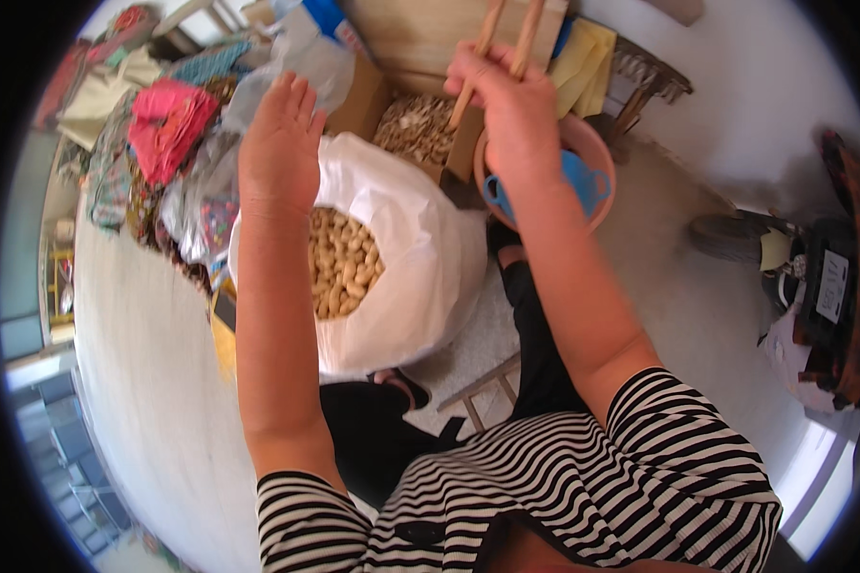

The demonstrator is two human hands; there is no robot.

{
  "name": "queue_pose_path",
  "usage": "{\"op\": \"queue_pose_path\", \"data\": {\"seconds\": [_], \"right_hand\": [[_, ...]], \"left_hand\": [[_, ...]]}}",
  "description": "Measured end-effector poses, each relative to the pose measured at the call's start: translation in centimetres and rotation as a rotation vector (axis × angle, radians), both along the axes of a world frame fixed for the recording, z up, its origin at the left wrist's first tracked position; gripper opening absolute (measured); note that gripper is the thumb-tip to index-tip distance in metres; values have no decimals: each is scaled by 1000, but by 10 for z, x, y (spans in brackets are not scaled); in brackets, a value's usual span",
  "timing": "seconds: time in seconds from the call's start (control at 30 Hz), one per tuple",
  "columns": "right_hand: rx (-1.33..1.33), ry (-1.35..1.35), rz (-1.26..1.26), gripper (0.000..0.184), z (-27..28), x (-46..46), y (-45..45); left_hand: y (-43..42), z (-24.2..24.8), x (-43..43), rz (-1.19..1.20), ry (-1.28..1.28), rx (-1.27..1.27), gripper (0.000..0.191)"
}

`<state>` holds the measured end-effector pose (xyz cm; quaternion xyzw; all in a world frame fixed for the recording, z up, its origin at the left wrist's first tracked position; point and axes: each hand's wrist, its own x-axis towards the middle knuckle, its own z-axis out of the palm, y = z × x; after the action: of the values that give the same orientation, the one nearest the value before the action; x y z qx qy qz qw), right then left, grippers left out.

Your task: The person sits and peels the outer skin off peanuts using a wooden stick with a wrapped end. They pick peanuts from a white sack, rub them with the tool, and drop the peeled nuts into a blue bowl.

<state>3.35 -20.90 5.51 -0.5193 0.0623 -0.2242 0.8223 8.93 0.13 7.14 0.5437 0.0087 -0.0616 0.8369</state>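
My left hand [279, 150] is held up with its fingers extended and nothing in it, over the far left side of a white woven sack [408, 243]. The sack stands before me with its mouth open, showing unshelled peanuts [347, 268]. In my right hand [522, 118] is a pair of wooden sticks [529, 36]; whether they are joined I cannot tell. Their lower end points towards a cardboard box [464, 152], which holds broken peanut shells [416, 129]. Below my right wrist sits a pink plastic basin [603, 204] with a blue plastic container [579, 179] inside, partly hidden by my forearm.
Plastic bags [193, 204] and a heap of clothes with a pink cloth [170, 130] lie at the left. A yellow cloth [584, 68] hangs behind the basin. A two-wheeler [824, 286] stands at the right. Wooden slats [484, 394] show between my legs.
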Motion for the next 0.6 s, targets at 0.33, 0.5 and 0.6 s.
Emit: {"op": "queue_pose_path", "data": {"seconds": [0.33,0.5,0.6], "right_hand": [[-74,47,80,32,-7,-2,10],[-113,70,130,37,-11,0,21],[-126,63,147,39,-14,1,27]], "left_hand": [[91,-62,-67,28,32,745,28],[93,-112,-41,-177,-223,1580,19],[83,-129,-26,-232,-121,1750,22]]}}
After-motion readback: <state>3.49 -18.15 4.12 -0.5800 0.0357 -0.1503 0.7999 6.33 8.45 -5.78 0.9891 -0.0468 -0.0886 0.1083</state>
